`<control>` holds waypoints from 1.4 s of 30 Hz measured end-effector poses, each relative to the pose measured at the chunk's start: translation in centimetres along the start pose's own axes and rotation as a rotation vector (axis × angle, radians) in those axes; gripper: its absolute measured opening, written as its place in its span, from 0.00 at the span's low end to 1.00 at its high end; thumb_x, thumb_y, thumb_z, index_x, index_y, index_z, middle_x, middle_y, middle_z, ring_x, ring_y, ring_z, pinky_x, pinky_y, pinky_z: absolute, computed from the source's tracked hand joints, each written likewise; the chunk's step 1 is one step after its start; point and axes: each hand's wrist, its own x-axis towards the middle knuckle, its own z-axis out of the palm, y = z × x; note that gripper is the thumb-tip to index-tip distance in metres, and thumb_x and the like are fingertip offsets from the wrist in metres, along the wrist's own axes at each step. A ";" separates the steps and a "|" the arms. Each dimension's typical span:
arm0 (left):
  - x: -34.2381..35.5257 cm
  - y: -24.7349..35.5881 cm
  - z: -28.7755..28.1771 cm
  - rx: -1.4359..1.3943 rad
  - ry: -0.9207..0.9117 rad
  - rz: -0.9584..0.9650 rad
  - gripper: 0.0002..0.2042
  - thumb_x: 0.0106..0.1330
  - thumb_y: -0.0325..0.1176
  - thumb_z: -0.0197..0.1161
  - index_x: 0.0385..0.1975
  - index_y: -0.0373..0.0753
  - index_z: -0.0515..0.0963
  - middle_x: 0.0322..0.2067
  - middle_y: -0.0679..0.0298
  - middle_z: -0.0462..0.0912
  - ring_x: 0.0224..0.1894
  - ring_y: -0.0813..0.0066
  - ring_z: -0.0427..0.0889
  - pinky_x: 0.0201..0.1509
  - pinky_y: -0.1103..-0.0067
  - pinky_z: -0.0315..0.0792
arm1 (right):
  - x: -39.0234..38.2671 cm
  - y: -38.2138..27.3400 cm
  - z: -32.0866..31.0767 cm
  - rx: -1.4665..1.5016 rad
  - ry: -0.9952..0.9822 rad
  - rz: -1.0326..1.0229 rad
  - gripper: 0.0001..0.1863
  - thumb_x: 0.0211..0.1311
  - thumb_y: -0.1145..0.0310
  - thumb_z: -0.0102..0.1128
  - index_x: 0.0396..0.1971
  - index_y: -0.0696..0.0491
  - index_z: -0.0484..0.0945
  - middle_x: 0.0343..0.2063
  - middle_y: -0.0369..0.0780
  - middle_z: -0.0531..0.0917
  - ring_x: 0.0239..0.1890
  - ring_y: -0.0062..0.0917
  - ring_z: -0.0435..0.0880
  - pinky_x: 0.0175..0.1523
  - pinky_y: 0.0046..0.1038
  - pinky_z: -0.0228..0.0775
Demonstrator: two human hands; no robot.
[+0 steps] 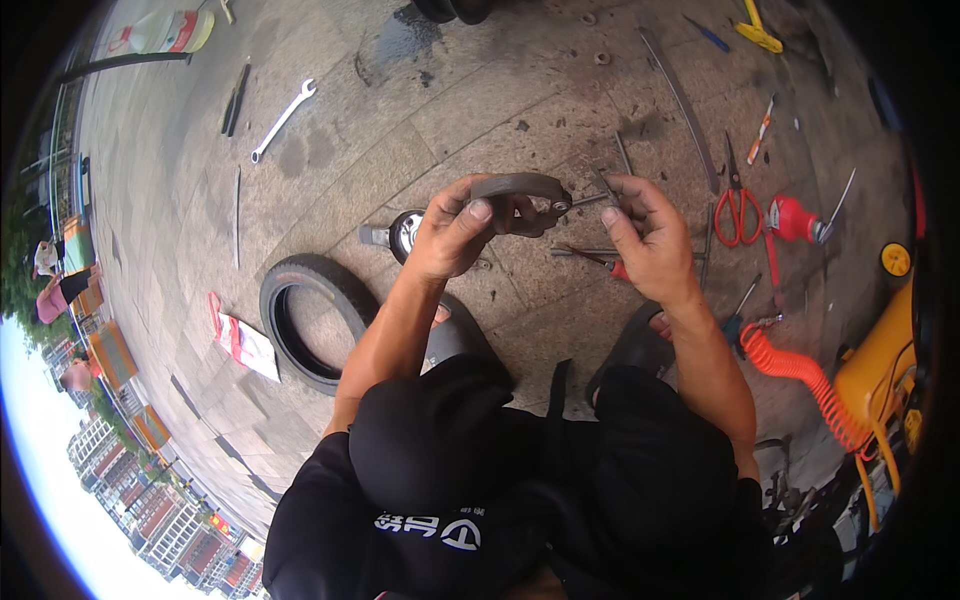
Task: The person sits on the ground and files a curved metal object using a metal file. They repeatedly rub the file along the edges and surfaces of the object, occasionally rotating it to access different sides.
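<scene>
Dark grey curved part (pixel 520 185), red-handled scissors (pixel 736 190), orange hose (pixel 806 372)

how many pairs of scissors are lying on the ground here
1: the red-handled scissors, lying on the paving to the right of the right hand, beside a red container. Others could be hidden behind the arms or body.

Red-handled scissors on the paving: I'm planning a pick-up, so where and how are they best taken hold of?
Probably by the red loops, coming from the wearer's side: the scissors lie with the loops toward the wearer and the dark blades pointing away. I'd avoid coming from the right, where a red bottle lies close beside the loops.
</scene>
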 end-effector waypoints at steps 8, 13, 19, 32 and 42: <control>7.3 -8.0 -8.1 -1.025 0.416 -0.419 0.28 0.81 0.54 0.40 0.65 0.36 0.68 0.54 0.51 0.82 0.54 0.55 0.85 0.41 0.66 0.90 | -0.8 -1.0 -2.5 -0.006 -0.004 0.105 0.16 0.70 0.77 0.60 0.56 0.59 0.76 0.30 0.32 0.80 0.33 0.11 0.76 0.39 0.17 0.71; 7.9 -9.3 -9.9 -0.781 0.395 -0.502 0.26 0.82 0.51 0.37 0.62 0.37 0.71 0.50 0.56 0.84 0.47 0.66 0.87 0.29 0.79 0.87 | -0.9 -1.0 -3.0 -0.034 0.032 0.098 0.16 0.70 0.77 0.60 0.56 0.60 0.75 0.30 0.31 0.79 0.32 0.09 0.75 0.37 0.16 0.69; 5.9 -4.5 -6.1 -0.400 0.453 -0.393 0.19 0.81 0.47 0.48 0.59 0.39 0.71 0.39 0.61 0.83 0.48 0.64 0.87 0.39 0.72 0.87 | 0.1 0.3 -1.8 0.057 -0.011 0.189 0.17 0.70 0.77 0.61 0.56 0.60 0.74 0.32 0.31 0.80 0.33 0.09 0.75 0.38 0.15 0.69; 1.2 0.7 0.3 0.283 -0.179 -0.086 0.24 0.77 0.44 0.57 0.60 0.27 0.75 0.55 0.44 0.80 0.59 0.49 0.80 0.60 0.59 0.77 | 0.5 2.3 -0.9 0.165 -0.086 0.154 0.27 0.58 0.78 0.71 0.58 0.59 0.73 0.36 0.37 0.84 0.27 0.12 0.79 0.27 0.19 0.68; 1.1 0.8 1.7 0.314 -0.290 0.026 0.23 0.70 0.42 0.65 0.58 0.33 0.80 0.60 0.47 0.78 0.66 0.51 0.74 0.72 0.60 0.63 | 0.1 0.0 -2.0 -0.079 -0.108 -0.179 0.17 0.53 0.80 0.69 0.45 0.58 0.80 0.44 0.36 0.81 0.30 0.14 0.76 0.32 0.20 0.68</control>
